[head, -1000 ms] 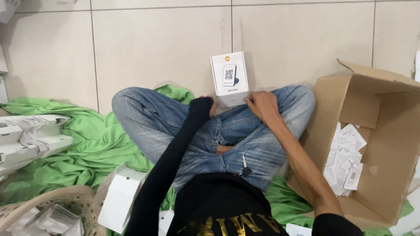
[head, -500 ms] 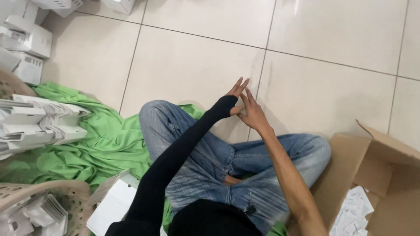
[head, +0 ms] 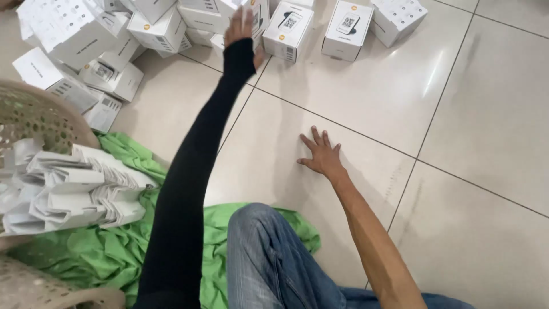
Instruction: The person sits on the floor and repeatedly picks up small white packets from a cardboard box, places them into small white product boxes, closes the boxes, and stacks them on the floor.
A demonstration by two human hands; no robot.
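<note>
My left hand (head: 241, 27), at the end of a black sleeve, is stretched far forward to a pile of small white boxes (head: 154, 26) on the tiled floor. Blurred by motion, its fingers wrap a white box (head: 258, 12) at the pile's edge. Just right of it stand two more white boxes (head: 290, 24) with dark printed tops. My right hand (head: 320, 155) lies flat on the bare tile, fingers spread, holding nothing. My knee in blue jeans (head: 269, 257) is at the bottom.
A green cloth (head: 114, 252) is spread on the floor under my leg. On the left, a stack of folded white cardboard pieces (head: 74, 189) rests by a beige woven basket (head: 40, 117). Another basket rim (head: 51, 289) shows at bottom left.
The view has swung up and left to the box pile. My hands have parted: the left has reached forward to the pile, and the right has dropped flat onto the tile.
</note>
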